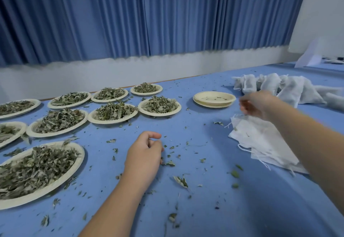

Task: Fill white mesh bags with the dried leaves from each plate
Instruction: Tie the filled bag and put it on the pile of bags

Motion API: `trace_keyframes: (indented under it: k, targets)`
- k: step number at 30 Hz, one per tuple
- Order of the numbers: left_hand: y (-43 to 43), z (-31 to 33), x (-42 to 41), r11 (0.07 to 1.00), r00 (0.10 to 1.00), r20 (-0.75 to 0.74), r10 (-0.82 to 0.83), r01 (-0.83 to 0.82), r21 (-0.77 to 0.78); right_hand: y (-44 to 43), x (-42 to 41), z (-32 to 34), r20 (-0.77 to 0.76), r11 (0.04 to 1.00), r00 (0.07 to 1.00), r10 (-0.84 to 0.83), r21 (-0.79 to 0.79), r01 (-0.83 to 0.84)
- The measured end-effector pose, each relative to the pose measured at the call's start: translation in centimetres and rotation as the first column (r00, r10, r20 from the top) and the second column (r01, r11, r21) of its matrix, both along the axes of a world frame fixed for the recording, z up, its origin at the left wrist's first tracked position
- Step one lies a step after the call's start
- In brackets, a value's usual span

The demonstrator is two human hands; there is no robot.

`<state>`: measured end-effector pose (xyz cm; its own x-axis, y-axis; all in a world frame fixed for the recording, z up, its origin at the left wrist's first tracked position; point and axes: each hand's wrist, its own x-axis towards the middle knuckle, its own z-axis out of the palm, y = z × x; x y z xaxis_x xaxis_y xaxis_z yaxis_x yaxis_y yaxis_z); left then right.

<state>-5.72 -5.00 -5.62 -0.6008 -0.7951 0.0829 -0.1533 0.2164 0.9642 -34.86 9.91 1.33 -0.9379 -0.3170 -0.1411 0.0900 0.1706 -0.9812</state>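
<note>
Blue pleated curtain (149, 17) across the back, well beyond both hands, with a white wall band (111, 72) under it. Blue surface (223, 208) carries everything.

Plates of dried leaves (81, 154): nine in view, pale paper-type, all to the left of and beyond the left hand. The biggest-looking one is just left of the left forearm, heaped with grey-green dried leaves (33, 169). The rest run in rows towards the wall; the ones furthest left are cut by the frame edge.

Filled bags (270, 84): a pile of stuffed white mesh bags beyond the right hand, touching one another and partly hidden by the hand.

Empty mesh bags (264, 140): a flat stack of white mesh with loose drawstrings, under and just left of the right forearm. A few leaf bits lie on it.

Stack of empty plates (212, 104): beyond and between the hands, nearer the right one. Crumbs only in the top plate.

Folded white sheet (309, 58) far beyond the right hand; detail not clear.

Left hand (144, 153): rests on the surface between the nearest plate and the empty bags, well apart from both. Fingers loosely curled, tips down among crumbs, nothing seen held.

Right hand (255, 104): motion-blurred, at the far edge of the empty mesh bags, fingers bent down to the strings. Cannot tell whether it grips one.

Loose leaf bits (181, 181) are scattered all over the surface, thickest round the left hand.
</note>
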Motion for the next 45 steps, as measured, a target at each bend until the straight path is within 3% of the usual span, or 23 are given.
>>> trace_keyframes:
  k: [3, 5, 7, 9, 14, 17, 19, 22, 24, 29, 36, 41, 45]
  targets:
    - [0.1, 0.1, 0.1, 1.000, 1.000, 0.005, -0.012, 0.013, -0.016, 2.5, 2.5, 0.5, -0.237, 0.915, 0.954, 0.184, 0.395, -0.078]
    - [0.3, 0.1, 0.3, 0.999, 1.000, 0.012, -0.020, 0.021, -0.034, 3.8, 4.6, 0.6, -0.286, 0.748, 0.871, 0.401, 0.650, -0.131]
    - [0.4, 0.0, 0.4, 0.998, 0.999, 0.025, -0.029, 0.031, -0.057, 4.6, 6.9, 0.3, -0.282, 0.538, 0.787, 0.548, 0.840, -0.074]
    - [0.6, -0.1, 0.5, 0.995, 0.998, 0.038, -0.042, 0.045, -0.085, 4.7, 8.6, -0.6, -0.315, 0.362, 0.696, 0.645, 0.928, 0.085]
    - [1.1, -0.1, 1.0, 0.988, 0.995, 0.076, -0.069, 0.079, -0.136, 4.1, 10.5, -1.9, -0.419, 0.257, 0.591, 0.689, 0.904, 0.342]
    - [1.5, 0.1, 1.4, 0.984, 0.992, 0.091, -0.082, 0.095, -0.152, 4.6, 10.8, -1.9, -0.514, 0.338, 0.575, 0.636, 0.856, 0.391]
    - [1.9, 0.6, 1.5, 0.977, 0.992, 0.089, -0.088, 0.103, -0.186, 5.5, 11.1, -1.6, -0.613, 0.532, 0.573, 0.544, 0.780, 0.329]
    - [2.9, 2.6, 1.6, 0.966, 0.995, 0.045, -0.089, 0.098, -0.240, 7.0, 12.2, -0.4, -0.699, 0.873, 0.628, 0.343, 0.484, 0.063]
    - [3.6, 4.7, 1.6, 0.973, 0.994, -0.047, -0.100, 0.088, -0.215, 7.5, 13.7, 0.7, -0.682, 0.947, 0.668, 0.296, 0.303, -0.110]
    - [4.9, 9.1, 3.1, 0.989, 0.969, -0.200, -0.145, 0.144, -0.023, 6.9, 18.7, 2.8, -0.615, 0.887, 0.700, 0.363, -0.001, -0.462]
    - [3.2, 8.4, 11.5, 0.962, 0.953, -0.145, -0.264, 0.271, 0.025, 2.5, 25.3, 3.2, -0.537, 0.751, 0.657, 0.529, -0.064, -0.657]
    - [1.2, 8.2, 18.7, 0.941, 0.973, 0.105, -0.205, 0.225, -0.254, -1.2, 29.6, 2.4, -0.470, 0.621, 0.568, 0.675, -0.052, -0.782]
    - [0.3, 7.3, 22.7, 0.924, 0.958, 0.226, -0.174, 0.238, -0.300, -4.8, 32.2, 1.6, -0.346, 0.554, 0.491, 0.799, 0.106, -0.826]
